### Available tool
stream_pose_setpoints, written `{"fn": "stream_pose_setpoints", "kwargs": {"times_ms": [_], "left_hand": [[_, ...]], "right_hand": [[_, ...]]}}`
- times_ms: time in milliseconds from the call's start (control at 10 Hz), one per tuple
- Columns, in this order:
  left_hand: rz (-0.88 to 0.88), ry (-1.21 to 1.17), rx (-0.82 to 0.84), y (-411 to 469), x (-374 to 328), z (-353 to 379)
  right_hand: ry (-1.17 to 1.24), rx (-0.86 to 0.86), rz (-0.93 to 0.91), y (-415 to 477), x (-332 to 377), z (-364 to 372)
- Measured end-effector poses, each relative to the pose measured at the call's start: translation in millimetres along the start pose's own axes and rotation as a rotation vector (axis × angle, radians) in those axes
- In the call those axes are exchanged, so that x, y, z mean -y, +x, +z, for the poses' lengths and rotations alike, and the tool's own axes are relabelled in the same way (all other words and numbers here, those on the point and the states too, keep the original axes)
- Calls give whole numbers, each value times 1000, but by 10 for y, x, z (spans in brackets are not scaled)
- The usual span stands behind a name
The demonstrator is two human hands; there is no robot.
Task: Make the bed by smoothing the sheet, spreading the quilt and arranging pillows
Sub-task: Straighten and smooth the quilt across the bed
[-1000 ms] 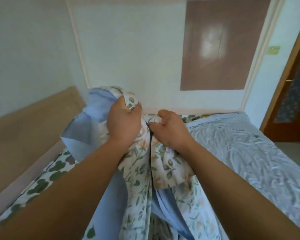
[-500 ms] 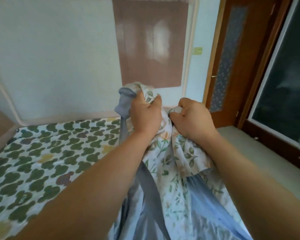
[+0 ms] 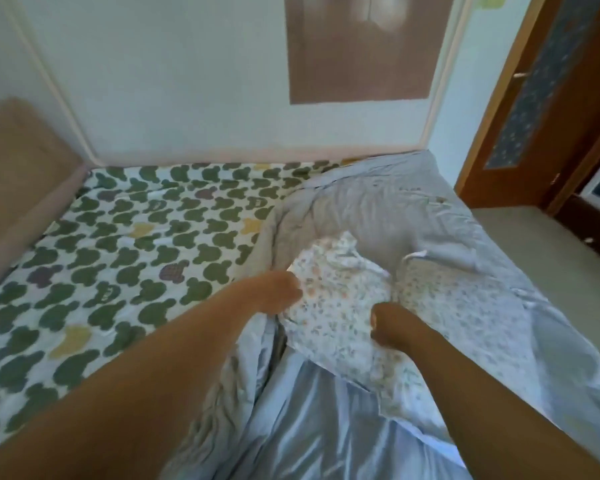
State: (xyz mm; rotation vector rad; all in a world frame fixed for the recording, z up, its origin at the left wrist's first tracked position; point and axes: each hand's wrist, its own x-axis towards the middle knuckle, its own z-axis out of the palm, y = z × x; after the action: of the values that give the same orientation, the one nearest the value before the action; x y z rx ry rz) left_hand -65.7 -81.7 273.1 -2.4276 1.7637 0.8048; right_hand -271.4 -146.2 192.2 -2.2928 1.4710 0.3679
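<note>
Right hand (image 3: 392, 323) is curled into a fist on the quilt (image 3: 378, 209), with the thumb up and the fingers closed into the flowered cloth, which makes creases around it. The left hand (image 3: 274, 292) is at the left edge of the same flowered part, its fingers bent down on the cloth. The picture is blurred there, so I cannot tell if this hand really clamps the cloth or only touches it. The two hands are near each other but apart, with flowered cloth between them.

The quilt lies in a heap on the right side. Its outside is pale blue-grey and its other face is white with small flowers and leaves. The flowered face shows in the middle, turned up between blue folds. More blue cloth comes down between the two forearms toward the camera, and the far corner of the quilt reaches the wall (image 3: 187, 81).

The sheet (image 3: 136, 258) is white with dark green mouse-head shapes and a few yellow and purple ones. It lies flat and uncovered on the left side, and the quilt edge lies over it on the right. A tan padded panel (image 3: 18, 161) stands along the left. A brown rectangle (image 3: 361, 53) is on the wall, and a wooden door (image 3: 534, 98) stands at the right, above a pale floor (image 3: 534, 244).
</note>
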Motion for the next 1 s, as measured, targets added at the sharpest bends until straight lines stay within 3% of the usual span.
{"fn": "stream_pose_setpoints", "kwargs": {"times_ms": [200, 400, 500, 600, 700, 800, 1000], "left_hand": [[-278, -20, 57, -300, 1557, 333], [-277, -133, 224, -463, 2839, 849], [-264, -149, 249, -494, 3443, 1221], [-303, -53, 302, -485, 4060, 1689], [-285, -17, 266, -417, 4599, 2335], [-274, -49, 279, -616, 4632, 2420], [-99, 130, 187, -460, 4893, 3056]], "right_hand": [[20, 34, -193, 289, 1118, 376], [31, 152, -253, 376, 2065, 1202], [66, 262, -151, 400, 2459, 1706], [179, 269, 10, 387, 2788, 2264], [349, 155, 262, 313, 3023, 2813], [420, 153, 462, 295, 3188, 3288], [537, 160, 444, 376, 3268, 3854]]}}
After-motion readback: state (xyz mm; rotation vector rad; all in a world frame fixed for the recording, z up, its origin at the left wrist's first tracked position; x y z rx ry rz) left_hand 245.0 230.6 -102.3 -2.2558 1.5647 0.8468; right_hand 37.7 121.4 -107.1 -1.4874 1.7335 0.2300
